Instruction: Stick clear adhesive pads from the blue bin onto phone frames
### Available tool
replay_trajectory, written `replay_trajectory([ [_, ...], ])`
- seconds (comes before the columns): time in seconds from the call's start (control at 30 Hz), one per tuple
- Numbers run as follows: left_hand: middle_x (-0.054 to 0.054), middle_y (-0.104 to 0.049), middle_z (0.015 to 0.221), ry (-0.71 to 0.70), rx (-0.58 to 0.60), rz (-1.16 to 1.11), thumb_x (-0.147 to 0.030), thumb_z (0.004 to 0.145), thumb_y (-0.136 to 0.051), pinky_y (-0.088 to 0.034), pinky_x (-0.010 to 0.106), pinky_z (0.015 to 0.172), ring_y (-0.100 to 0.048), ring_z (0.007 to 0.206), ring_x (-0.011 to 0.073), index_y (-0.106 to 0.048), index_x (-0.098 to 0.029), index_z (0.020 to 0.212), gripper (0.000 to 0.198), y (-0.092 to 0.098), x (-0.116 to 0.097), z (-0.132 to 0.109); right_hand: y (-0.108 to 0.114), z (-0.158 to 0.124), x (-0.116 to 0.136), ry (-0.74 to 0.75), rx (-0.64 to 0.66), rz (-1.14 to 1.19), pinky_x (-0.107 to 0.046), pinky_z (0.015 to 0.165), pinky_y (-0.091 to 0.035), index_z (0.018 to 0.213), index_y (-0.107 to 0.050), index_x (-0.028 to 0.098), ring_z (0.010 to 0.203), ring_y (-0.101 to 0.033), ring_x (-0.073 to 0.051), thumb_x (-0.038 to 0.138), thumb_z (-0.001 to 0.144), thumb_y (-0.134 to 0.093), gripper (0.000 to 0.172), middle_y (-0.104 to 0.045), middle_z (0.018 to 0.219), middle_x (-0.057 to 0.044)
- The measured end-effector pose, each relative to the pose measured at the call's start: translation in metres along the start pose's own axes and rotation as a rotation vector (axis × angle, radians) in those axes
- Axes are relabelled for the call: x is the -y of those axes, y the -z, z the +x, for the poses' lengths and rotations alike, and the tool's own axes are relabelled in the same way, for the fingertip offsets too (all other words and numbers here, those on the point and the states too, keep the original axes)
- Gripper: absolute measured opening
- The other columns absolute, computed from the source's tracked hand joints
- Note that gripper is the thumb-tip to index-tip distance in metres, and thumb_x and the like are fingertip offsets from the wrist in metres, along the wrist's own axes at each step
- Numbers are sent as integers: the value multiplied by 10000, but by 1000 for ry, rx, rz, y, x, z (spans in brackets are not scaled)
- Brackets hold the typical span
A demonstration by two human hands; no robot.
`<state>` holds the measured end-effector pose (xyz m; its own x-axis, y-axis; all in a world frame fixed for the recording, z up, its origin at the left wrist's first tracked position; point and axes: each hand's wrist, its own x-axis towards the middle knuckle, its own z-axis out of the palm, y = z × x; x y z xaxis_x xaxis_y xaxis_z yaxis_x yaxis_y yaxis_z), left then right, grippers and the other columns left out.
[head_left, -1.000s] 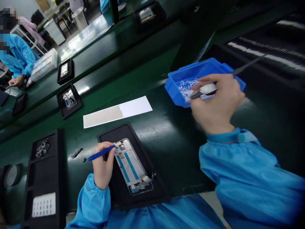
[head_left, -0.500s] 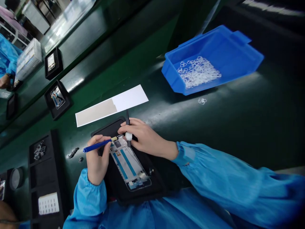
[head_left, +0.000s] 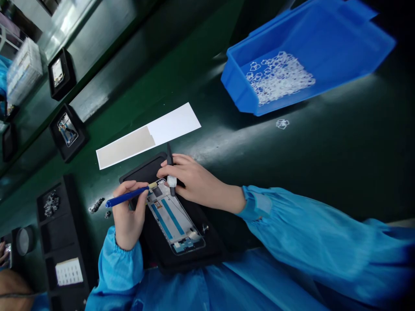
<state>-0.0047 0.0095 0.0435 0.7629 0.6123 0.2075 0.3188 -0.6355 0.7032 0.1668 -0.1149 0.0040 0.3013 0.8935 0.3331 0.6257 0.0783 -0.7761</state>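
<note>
Dark green tabletop (head_left: 246,160), glossy, running diagonally; a raised shelf along its far side carries a small black tray (head_left: 70,69). Phone frame (head_left: 170,216), silver with two blue strips, lies face up in a black tray (head_left: 212,255) close to the wearer. Left hand (head_left: 128,216) at the frame's upper left, pinching a blue stick tool (head_left: 123,198); its pale tip sits over the frame's top end. Right hand (head_left: 197,181) opposite, fingers closed around a dark slim tool (head_left: 169,157) with a white wrap, lower end at the frame's upper right. Contact of either tool: cannot tell. Beyond: white-and-beige strip (head_left: 175,121). Right: blue bin (head_left: 241,93) holding pale loop-shaped pieces (head_left: 282,82); small cluster (head_left: 282,124) just outside. Left: compartmented black tray (head_left: 55,233), dark bits (head_left: 52,204) in its far section.
</note>
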Motion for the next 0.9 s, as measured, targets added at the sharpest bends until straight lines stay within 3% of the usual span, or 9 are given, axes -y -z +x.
replay_trajectory([
  [0.3, 51, -703, 985, -55, 49, 79, -186, 903, -639, -579, 337, 801, -702, 942, 185, -494, -217, 1132, 273, 1, -11, 4, -1, 0, -1, -1, 0, -5, -476, 977, -447, 1008, -592, 207, 1007, -604, -255, 37, 849, -483, 257, -668, 973, -79],
  [0.47, 19, -693, 925, -225, 109, 296, -162, 925, -596, -562, 237, 724, -707, 843, 145, -556, -211, 1049, 139, -1, -28, 11, 0, 0, -1, -15, 10, -8, -478, 979, -453, 1008, -588, 221, 1022, -606, -250, 12, 821, -464, 308, -669, 979, -68],
  [0.6, 23, -685, 933, -319, 145, 344, -157, 942, -569, -550, 214, 748, -697, 854, 133, -553, -197, 1049, 115, -2, -32, 13, -1, -1, -1, -2, 0, -11, -493, 1003, -444, 1016, -586, 223, 1046, -604, -248, 3, 812, -447, 331, -673, 1013, -71],
  [0.77, 25, -693, 949, -310, 141, 269, -141, 927, -591, -556, 238, 773, -701, 890, 145, -546, -210, 1008, 115, -2, -25, 12, -3, -3, -1, 15, -16, -27, -498, 1003, -450, 1024, -591, 223, 1061, -602, -259, 13, 812, -470, 322, -672, 1021, -78],
  [0.9, 33, -701, 937, -189, 66, 126, -160, 906, -621, -567, 258, 751, -709, 892, 159, -555, -210, 969, 103, -6, -12, 7, -6, -3, -1, 30, -30, -51, -502, 982, -463, 1027, -591, 218, 1059, -604, -266, 18, 820, -486, 307, -676, 1021, -84],
])
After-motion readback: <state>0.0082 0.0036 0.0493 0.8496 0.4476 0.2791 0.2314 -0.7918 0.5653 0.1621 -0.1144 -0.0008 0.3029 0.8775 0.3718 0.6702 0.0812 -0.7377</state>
